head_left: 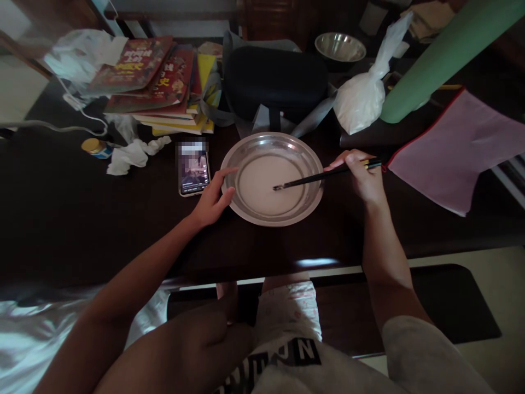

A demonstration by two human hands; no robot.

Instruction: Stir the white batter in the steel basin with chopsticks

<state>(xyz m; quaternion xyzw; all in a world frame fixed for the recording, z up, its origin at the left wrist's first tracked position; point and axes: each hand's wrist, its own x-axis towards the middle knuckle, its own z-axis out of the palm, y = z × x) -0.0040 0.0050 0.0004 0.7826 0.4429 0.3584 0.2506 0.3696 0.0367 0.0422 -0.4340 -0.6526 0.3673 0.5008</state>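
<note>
A round metal bowl stands on the dark table in front of me, with a smooth whitish substance covering its bottom. My left hand holds the bowl's left rim, its fingers reaching over the edge and its thumb near the front. In my right hand is a pair of black chopsticks, gripped near the gold-marked end. They slant down to the left over the bowl, and their tips, with some pale stuff on them, are at the whitish substance. Whether the tips dip in, I cannot tell.
Left of the bowl lie a lit phone, crumpled tissue and a small jar. Behind are stacked books, a black case, a tied white bag and another metal bowl. A green cylinder and pink cloth are right.
</note>
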